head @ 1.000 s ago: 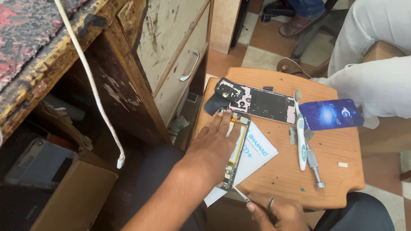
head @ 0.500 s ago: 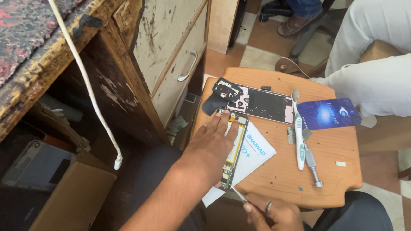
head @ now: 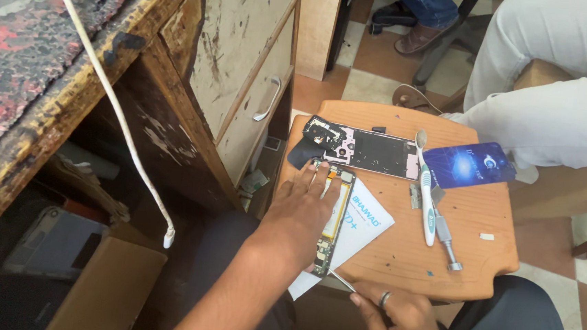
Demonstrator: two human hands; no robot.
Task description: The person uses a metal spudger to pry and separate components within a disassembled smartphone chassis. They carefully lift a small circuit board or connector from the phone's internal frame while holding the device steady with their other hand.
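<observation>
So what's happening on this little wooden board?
A person is working on an opened phone lying on a white sheet on a wooden board. The left hand presses flat on the phone, while the right hand holds a thin metal tool at its lower end. A detached phone panel, toothbrush, screwdriver and blue card lie alongside.

The opened phone [head: 334, 223] lies on paper [head: 358, 231] on the counter [head: 481, 233], a toothbrush [head: 426, 195] to its right, a back cover [head: 370, 150] behind it.
</observation>
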